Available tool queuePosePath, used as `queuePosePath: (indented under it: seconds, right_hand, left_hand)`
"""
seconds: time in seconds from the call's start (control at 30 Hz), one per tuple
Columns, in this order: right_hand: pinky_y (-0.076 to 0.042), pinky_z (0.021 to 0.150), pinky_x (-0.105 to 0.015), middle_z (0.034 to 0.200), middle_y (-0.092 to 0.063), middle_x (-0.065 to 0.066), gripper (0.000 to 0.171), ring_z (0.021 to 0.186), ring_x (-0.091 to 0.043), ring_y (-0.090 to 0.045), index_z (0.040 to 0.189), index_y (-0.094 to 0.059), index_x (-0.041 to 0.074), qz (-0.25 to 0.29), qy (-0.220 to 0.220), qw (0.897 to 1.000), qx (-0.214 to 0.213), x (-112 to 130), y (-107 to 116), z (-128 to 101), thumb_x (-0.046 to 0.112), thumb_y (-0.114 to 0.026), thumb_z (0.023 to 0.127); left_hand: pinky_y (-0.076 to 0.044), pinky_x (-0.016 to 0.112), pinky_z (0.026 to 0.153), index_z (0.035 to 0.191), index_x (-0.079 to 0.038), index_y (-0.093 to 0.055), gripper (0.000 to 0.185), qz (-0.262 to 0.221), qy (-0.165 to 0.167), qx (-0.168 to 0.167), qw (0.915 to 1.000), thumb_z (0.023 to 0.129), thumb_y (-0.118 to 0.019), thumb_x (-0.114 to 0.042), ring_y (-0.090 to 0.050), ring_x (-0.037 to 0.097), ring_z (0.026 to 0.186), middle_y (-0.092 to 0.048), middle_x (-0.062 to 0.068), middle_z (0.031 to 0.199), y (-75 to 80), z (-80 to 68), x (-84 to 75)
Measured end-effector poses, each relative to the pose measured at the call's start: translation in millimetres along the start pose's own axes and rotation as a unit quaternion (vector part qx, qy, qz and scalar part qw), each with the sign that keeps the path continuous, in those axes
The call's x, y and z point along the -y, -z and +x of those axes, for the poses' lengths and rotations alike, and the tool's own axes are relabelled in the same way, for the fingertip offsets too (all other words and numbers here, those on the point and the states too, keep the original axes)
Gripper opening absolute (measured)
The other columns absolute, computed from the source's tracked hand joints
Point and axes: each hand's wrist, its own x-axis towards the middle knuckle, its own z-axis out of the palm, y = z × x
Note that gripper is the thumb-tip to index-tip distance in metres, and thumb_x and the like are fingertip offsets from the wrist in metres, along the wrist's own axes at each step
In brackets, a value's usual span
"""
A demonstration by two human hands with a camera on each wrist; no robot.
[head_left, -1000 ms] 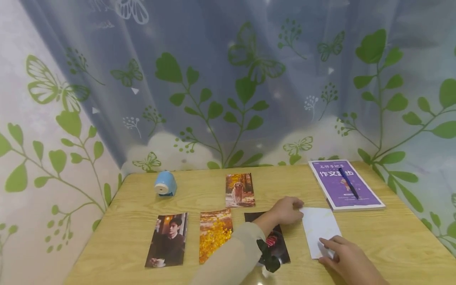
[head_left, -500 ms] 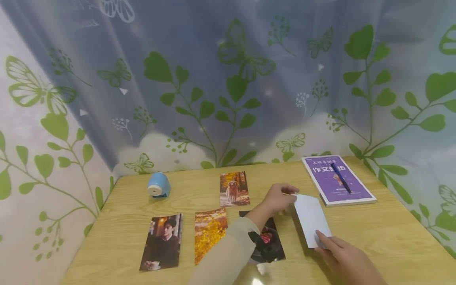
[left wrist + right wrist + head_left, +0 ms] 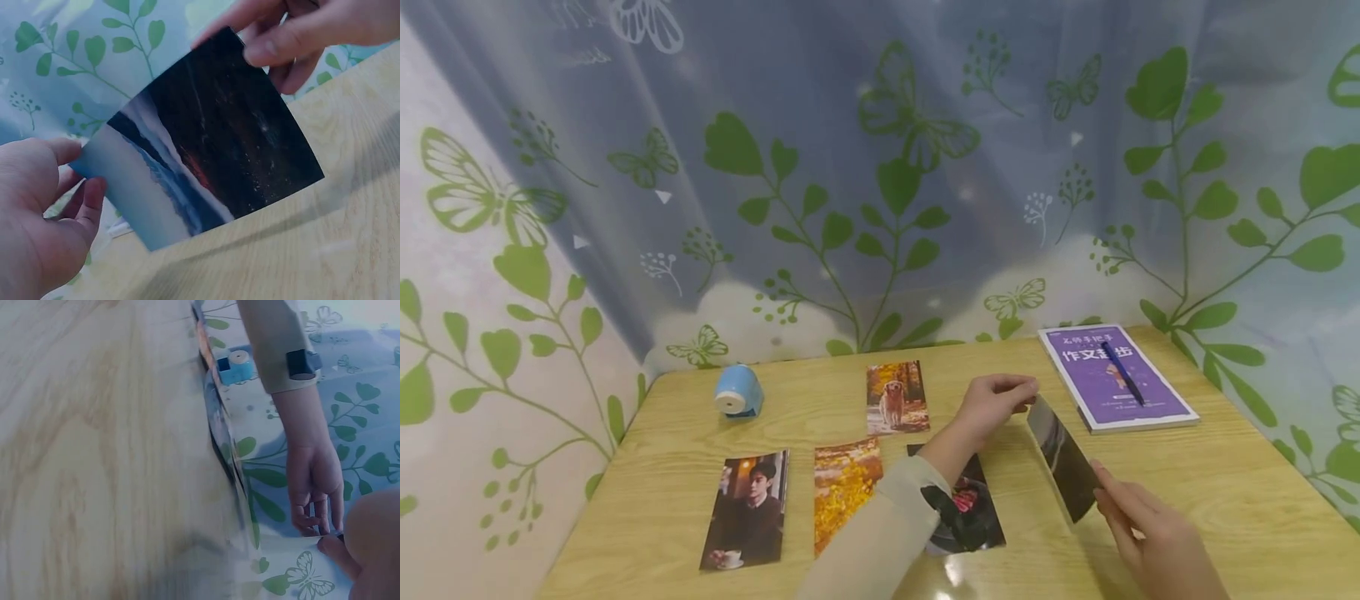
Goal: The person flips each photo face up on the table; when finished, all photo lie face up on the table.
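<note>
Both hands hold one photo print (image 3: 1063, 462) tilted up over the right part of the table. Its picture, plain in the left wrist view, has a dark area beside white and blue bands like surf along a shore (image 3: 206, 137). My left hand (image 3: 991, 410) pinches its far end between thumb and fingers. At the near end, my right hand (image 3: 1153, 529) pinches the edge, thumb on the picture face in the left wrist view. Beneath my left forearm lies a dark print with a pinkish-red item (image 3: 983, 504), partly hidden by the sleeve.
Left of the arm lie a print of yellow foliage (image 3: 844, 487) and one of a seated person with a cup (image 3: 747, 512). Behind them are a dog print (image 3: 897, 398) and a blue pencil sharpener (image 3: 737, 390). A purple book (image 3: 1090, 392) bears a pen (image 3: 1123, 375), back right.
The print lay white side up on the table; both hands have lifted and turned it, so its dark picture side now shows. The other prints stay put.
</note>
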Motion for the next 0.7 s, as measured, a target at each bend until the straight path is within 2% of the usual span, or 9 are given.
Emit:
queuePosePath:
  seconds: [0.07, 0.13, 0.2, 0.33, 0.43, 0.5, 0.6, 0.67, 0.7]
  right_hand:
    - [-0.049, 0.059, -0.005, 0.084, -0.075, -0.012, 0.033, 0.074, 0.016, -0.060, 0.126, -0.067, -0.001, 0.025, -0.040, 0.999, -0.006, 2.2, 1.8, 1.8, 0.017, -0.063, 0.099]
    - [-0.048, 0.058, -0.004, 0.087, -0.075, -0.019, 0.040, 0.078, 0.022, -0.057, 0.125, -0.066, -0.004, 0.036, -0.078, 0.996, -0.006, 4.4, 3.0, 3.0, -0.004, -0.073, 0.086]
    - [-0.047, 0.057, -0.004, 0.091, -0.074, -0.024, 0.055, 0.079, 0.026, -0.054, 0.122, -0.067, -0.008, 0.031, -0.114, 0.993, 0.009, 5.9, 3.9, 3.8, -0.016, -0.078, 0.070]
    - [-0.046, 0.055, -0.004, 0.091, -0.074, -0.025, 0.047, 0.077, 0.029, -0.049, 0.113, -0.069, -0.011, 0.011, -0.156, 0.986, 0.048, 4.1, 3.8, 2.1, -0.008, -0.083, 0.069]
    - [-0.050, 0.057, -0.010, 0.096, -0.074, -0.026, 0.045, 0.072, 0.017, -0.061, 0.114, -0.070, -0.010, -0.004, -0.194, 0.976, 0.100, -1.2, 4.5, 0.2, 0.000, -0.085, 0.073]
    - [-0.056, 0.061, -0.020, 0.101, -0.074, -0.026, 0.046, 0.072, 0.002, -0.070, 0.119, -0.068, -0.009, -0.009, -0.238, 0.958, 0.159, -6.3, 6.0, -0.8, 0.009, -0.083, 0.079]
    - [-0.059, 0.071, -0.038, 0.102, -0.074, -0.024, 0.052, 0.078, -0.022, -0.075, 0.127, -0.063, -0.009, -0.005, -0.308, 0.918, 0.250, -13.3, 7.3, -2.5, 0.020, -0.078, 0.087]
    - [-0.058, 0.076, -0.045, 0.101, -0.075, -0.022, 0.055, 0.082, -0.025, -0.074, 0.130, -0.060, -0.009, -0.002, -0.339, 0.894, 0.293, -16.6, 6.9, -4.5, 0.025, -0.075, 0.089]
    - [-0.058, 0.077, -0.046, 0.100, -0.075, -0.021, 0.056, 0.082, -0.024, -0.074, 0.130, -0.060, -0.009, 0.000, -0.350, 0.886, 0.305, -17.8, 5.9, -5.6, 0.026, -0.075, 0.090]
  left_hand:
    - [-0.056, 0.040, 0.093, 0.116, -0.008, -0.074, 0.025, 0.019, -0.013, -0.005, 0.9997, 0.096, -0.069, -0.022, -0.069, 0.013, 0.095, -0.073, 0.002, 0.111, -2.3, 0.5, 1.4]
    - [-0.057, 0.037, 0.089, 0.117, -0.010, -0.075, 0.025, 0.046, -0.028, -0.007, 0.9985, 0.096, -0.068, -0.020, -0.069, 0.011, 0.094, -0.073, 0.001, 0.115, -4.4, 0.8, 3.2]
    - [-0.057, 0.031, 0.084, 0.117, -0.012, -0.075, 0.023, 0.077, -0.041, -0.009, 0.9962, 0.095, -0.069, -0.017, -0.068, 0.010, 0.093, -0.073, 0.001, 0.118, -6.5, 0.8, 5.2]
    - [-0.055, 0.023, 0.076, 0.117, -0.013, -0.075, 0.024, 0.144, -0.056, 0.002, 0.9880, 0.094, -0.069, -0.011, -0.068, 0.011, 0.098, -0.071, 0.002, 0.123, -10.6, 0.4, 9.0]
    - [-0.054, 0.021, 0.072, 0.119, -0.015, -0.075, 0.025, 0.185, -0.046, 0.016, 0.9814, 0.095, -0.067, -0.009, -0.067, 0.012, 0.100, -0.069, 0.001, 0.127, -14.2, -0.3, 12.4]
    - [-0.052, 0.020, 0.067, 0.118, -0.017, -0.075, 0.025, 0.206, -0.031, 0.021, 0.9778, 0.095, -0.066, -0.009, -0.066, 0.010, 0.098, -0.067, -0.001, 0.130, -16.4, -0.1, 16.0]
    - [-0.049, 0.020, 0.062, 0.115, -0.018, -0.076, 0.025, 0.226, -0.012, 0.022, 0.9739, 0.095, -0.066, -0.008, -0.064, 0.007, 0.093, -0.067, -0.002, 0.129, -18.2, 0.5, 23.0]
    - [-0.048, 0.019, 0.059, 0.114, -0.019, -0.077, 0.025, 0.239, -0.002, 0.024, 0.9708, 0.095, -0.065, -0.007, -0.065, 0.008, 0.093, -0.068, -0.002, 0.128, -18.6, 1.1, 28.2]
    - [-0.048, 0.019, 0.059, 0.114, -0.019, -0.077, 0.025, 0.248, -0.002, 0.027, 0.9684, 0.095, -0.065, -0.007, -0.066, 0.009, 0.096, -0.068, -0.002, 0.128, -18.7, 1.3, 30.6]
